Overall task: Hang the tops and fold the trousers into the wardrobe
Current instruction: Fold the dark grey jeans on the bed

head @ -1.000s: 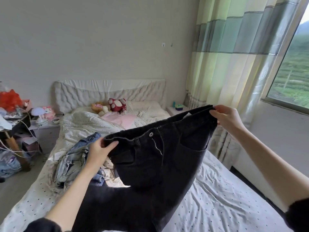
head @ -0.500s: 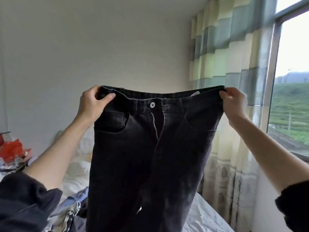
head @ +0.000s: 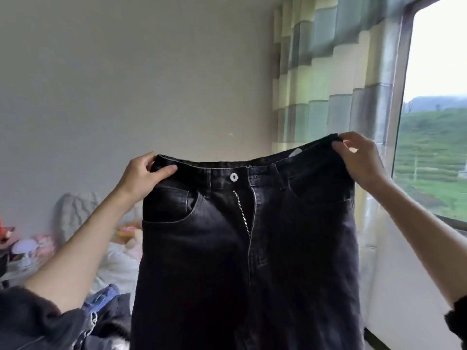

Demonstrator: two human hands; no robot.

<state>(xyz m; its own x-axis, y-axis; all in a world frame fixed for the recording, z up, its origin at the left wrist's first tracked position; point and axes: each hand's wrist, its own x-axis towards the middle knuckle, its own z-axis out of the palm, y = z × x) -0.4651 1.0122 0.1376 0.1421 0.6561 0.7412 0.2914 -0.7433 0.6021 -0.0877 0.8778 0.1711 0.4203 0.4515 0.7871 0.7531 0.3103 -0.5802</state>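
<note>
A pair of black jeans (head: 242, 261) hangs upright in front of me, front side facing me, zip open and a silver button at the waist. My left hand (head: 142, 174) pinches the left end of the waistband. My right hand (head: 358, 157) pinches the right end, a little higher. The legs drop out of view below. Light blue jeans (head: 101, 299) lie crumpled on the bed at lower left, partly hidden by my left arm.
The bed with its white padded headboard (head: 75, 210) and soft toys (head: 126, 233) lies behind the jeans. A cluttered bedside table (head: 22, 251) stands at the far left. Striped curtains (head: 328, 72) and a window (head: 434, 122) fill the right side.
Both hands have lifted the black jeans from above the bed to full height and stretched the waistband flat. My view has tilted up.
</note>
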